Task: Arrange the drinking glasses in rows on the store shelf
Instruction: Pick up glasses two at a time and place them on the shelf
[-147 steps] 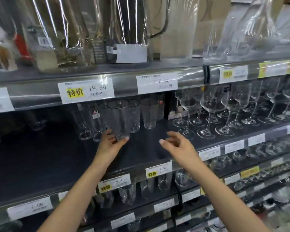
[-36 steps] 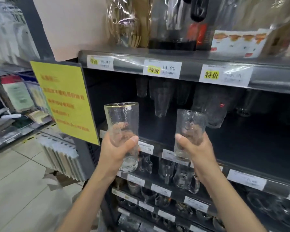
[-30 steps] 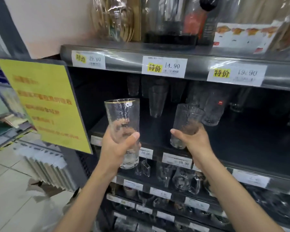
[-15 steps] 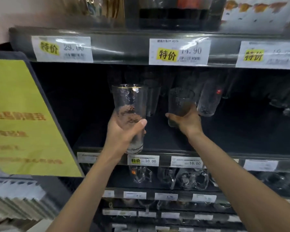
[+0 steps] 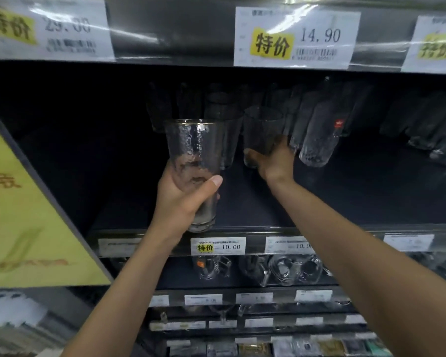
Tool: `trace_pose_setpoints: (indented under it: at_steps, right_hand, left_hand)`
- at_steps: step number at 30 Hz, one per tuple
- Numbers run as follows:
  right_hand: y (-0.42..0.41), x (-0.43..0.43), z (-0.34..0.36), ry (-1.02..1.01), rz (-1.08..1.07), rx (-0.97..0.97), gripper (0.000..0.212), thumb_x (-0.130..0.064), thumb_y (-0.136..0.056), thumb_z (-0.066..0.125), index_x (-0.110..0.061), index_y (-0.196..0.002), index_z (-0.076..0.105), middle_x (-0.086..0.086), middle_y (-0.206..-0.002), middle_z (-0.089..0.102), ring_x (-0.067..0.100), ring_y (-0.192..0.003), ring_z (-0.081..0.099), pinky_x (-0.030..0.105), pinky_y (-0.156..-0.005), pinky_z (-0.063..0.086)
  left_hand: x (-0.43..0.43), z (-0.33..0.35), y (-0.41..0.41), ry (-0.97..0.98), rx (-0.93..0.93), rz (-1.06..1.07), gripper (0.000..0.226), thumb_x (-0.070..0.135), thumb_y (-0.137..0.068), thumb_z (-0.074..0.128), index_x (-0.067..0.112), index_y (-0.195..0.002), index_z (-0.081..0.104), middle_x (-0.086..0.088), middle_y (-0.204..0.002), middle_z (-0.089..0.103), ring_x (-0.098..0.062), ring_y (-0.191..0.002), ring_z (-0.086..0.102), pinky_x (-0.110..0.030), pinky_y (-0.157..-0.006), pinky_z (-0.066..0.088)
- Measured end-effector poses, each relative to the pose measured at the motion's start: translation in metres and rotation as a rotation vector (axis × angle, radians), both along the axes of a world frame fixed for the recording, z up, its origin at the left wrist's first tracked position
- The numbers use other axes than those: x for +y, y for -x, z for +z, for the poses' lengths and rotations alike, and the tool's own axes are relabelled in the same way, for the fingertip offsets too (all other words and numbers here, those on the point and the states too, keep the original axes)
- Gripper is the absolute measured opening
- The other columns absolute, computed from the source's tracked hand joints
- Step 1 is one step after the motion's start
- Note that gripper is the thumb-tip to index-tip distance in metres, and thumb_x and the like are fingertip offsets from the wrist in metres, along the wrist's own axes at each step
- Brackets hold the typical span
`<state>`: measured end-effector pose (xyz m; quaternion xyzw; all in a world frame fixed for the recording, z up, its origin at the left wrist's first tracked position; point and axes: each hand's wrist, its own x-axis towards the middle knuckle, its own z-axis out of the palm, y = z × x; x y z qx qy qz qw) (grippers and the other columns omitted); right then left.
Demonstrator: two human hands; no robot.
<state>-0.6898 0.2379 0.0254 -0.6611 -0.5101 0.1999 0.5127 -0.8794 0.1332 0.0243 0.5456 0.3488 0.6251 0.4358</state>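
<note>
Left arm (image 5: 119,292) raised forward, left hand (image 5: 183,202) gripping the lower half of an upright textured glass (image 5: 195,150), thumb across its front; right arm (image 5: 358,253) extended further in, right hand (image 5: 273,161) curled round the base of a second glass (image 5: 262,130).

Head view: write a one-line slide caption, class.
Left hand holds a textured glass at the front of the shelf; right hand grips a second glass farther in, beside standing glasses.
</note>
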Motion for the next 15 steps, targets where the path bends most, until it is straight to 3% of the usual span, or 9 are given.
trace_pose_setpoints:
  at_steps: [2, 5, 10, 15]
  right_hand:
    - [0.002, 0.003, -0.001, 0.003, -0.006, -0.015, 0.074, -0.038, -0.075, 0.084, -0.009, -0.134, 0.048, 0.009, -0.132, 0.060, 0.025, -0.123, 0.055, 0.026, -0.103, 0.042]
    - [0.002, 0.009, -0.004, 0.027, -0.015, -0.007, 0.064, -0.032, -0.083, 0.079, -0.007, -0.132, 0.046, 0.010, -0.130, 0.061, 0.025, -0.123, 0.054, 0.019, -0.091, 0.035]
    - [0.007, 0.017, -0.010, 0.031, -0.044, 0.003, 0.063, -0.023, -0.085, 0.077, -0.006, -0.133, 0.040, 0.014, -0.131, 0.059, 0.030, -0.121, 0.056, 0.028, -0.097, 0.044]
    - [0.011, 0.030, -0.010, 0.031, -0.056, -0.079, 0.060, -0.015, -0.089, 0.071, -0.001, -0.138, 0.039, 0.019, -0.138, 0.053, 0.033, -0.127, 0.051, 0.032, -0.103, 0.042]
  left_hand:
    - [0.001, -0.001, 0.000, -0.007, 0.006, -0.002, 0.053, 0.025, -0.071, 0.076, -0.003, -0.110, 0.053, -0.006, -0.081, 0.068, -0.023, -0.064, 0.066, -0.036, -0.062, 0.057]
    - [0.001, -0.001, 0.002, -0.010, -0.014, -0.003, 0.063, 0.029, -0.069, 0.076, -0.008, -0.113, 0.051, -0.011, -0.082, 0.067, -0.023, -0.065, 0.066, -0.035, -0.062, 0.057]
    - [0.001, -0.002, 0.002, -0.003, -0.005, 0.002, 0.066, 0.031, -0.068, 0.076, -0.008, -0.114, 0.051, -0.011, -0.081, 0.067, -0.024, -0.066, 0.067, -0.033, -0.063, 0.056]
    - [0.000, -0.004, 0.001, 0.001, 0.057, 0.028, 0.064, 0.034, -0.068, 0.078, 0.001, -0.117, 0.054, -0.012, -0.095, 0.069, -0.028, -0.085, 0.069, -0.052, -0.084, 0.058]
